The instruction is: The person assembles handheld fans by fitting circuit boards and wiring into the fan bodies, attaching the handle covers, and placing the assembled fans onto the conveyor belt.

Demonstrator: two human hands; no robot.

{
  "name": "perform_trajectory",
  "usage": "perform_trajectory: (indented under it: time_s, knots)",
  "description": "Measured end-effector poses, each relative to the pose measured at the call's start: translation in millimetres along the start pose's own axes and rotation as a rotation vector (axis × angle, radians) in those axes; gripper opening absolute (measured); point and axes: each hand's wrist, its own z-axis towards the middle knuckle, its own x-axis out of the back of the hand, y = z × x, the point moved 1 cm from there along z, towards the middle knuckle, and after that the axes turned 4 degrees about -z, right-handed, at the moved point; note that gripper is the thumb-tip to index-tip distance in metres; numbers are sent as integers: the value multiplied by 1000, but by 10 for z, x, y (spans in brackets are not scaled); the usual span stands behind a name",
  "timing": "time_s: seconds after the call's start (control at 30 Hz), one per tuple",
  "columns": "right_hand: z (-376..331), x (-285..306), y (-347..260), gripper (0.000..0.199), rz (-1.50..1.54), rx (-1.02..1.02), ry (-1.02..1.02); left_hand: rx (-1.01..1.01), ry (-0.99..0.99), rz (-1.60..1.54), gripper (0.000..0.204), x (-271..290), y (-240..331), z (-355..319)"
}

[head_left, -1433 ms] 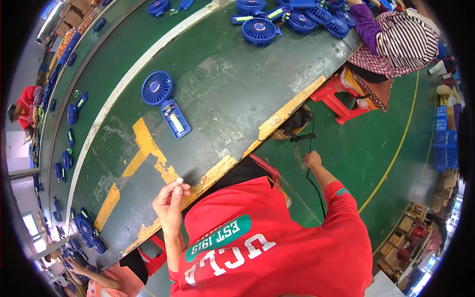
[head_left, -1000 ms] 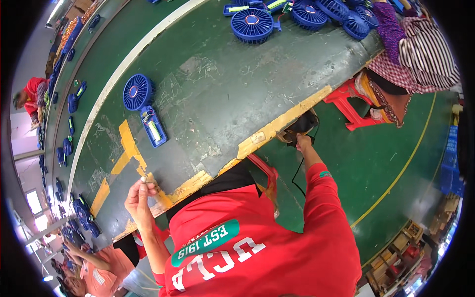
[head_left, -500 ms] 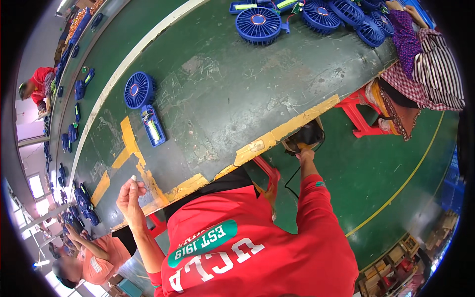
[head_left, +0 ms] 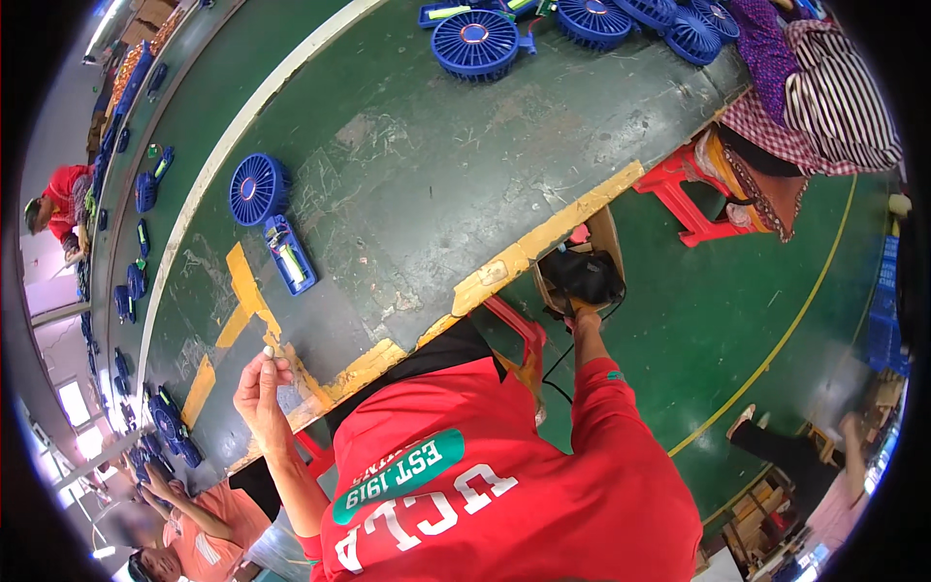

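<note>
The left hand pinches a small white part between thumb and fingertips, held over the yellow-striped edge of the green conveyor belt. Beyond those fingers lie a blue fan grille and a blue fan base. A firm pinch matters, since the part looks easy to drop. The right hand reaches down to a black tool in a cardboard box under the belt's edge; its fingers are hidden, so I cannot tell the grip.

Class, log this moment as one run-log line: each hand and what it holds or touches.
left hand: raised, pinching small white piece | right hand: reaching into cardboard box at dark object | bench: blue fan grille
</note>
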Motion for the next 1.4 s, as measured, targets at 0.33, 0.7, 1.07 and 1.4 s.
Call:
perform_trajectory:
  time_s: [0.33, 0.7, 1.07, 1.4]
  knots:
    - [-134, 170, 457, 25, 27, -184, 96, -14, -36, -35, 23, -46, -6, -39]
    - [-829, 448, 64, 52, -1776, 428, -576, 46, -168, -147, 17, -52, -96, -164]
    - [-1977, 965, 307, 13, -1315, 61, -643, 26, -294, -310, 19, -136, -270, -156]
    - [-2626, 543, -942, 15, -1704, 1126, -284, 66, -287, -451, 18, -9, -484, -131]
